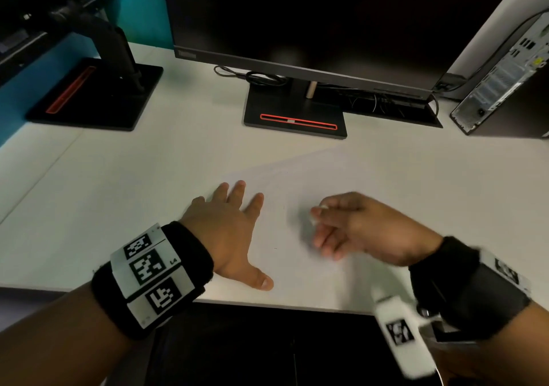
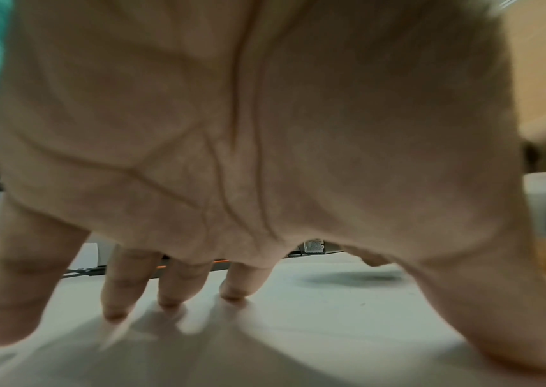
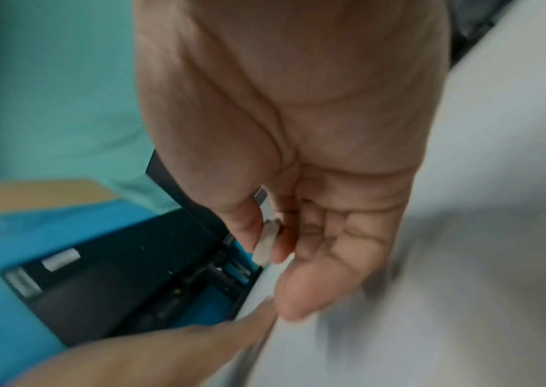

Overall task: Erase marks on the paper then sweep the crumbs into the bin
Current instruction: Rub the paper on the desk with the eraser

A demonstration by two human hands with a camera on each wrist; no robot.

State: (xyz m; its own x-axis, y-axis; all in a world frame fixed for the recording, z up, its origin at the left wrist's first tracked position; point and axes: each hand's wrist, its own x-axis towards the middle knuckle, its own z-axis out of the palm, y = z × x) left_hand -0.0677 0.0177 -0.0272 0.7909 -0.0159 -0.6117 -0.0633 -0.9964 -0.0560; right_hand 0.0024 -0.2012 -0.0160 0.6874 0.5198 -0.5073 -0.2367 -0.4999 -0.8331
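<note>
On the white desk: a thin white sheet of paper [image 1: 312, 183] lies flat before the dark monitor [image 1: 297, 23].
Risk: in my judgement the sheet could crease or skid if the rubbing outruns the hold-down; no bin is visible, so the crumbs may scatter.
Left hand [image 1: 228, 228]: fingers straight and spread, pressing the paper's left part.
Right hand [image 1: 356, 228]: thumb and forefinger pinch a small whitish eraser [image 3: 265, 243]; other fingers loosely curled, blurred.
</note>
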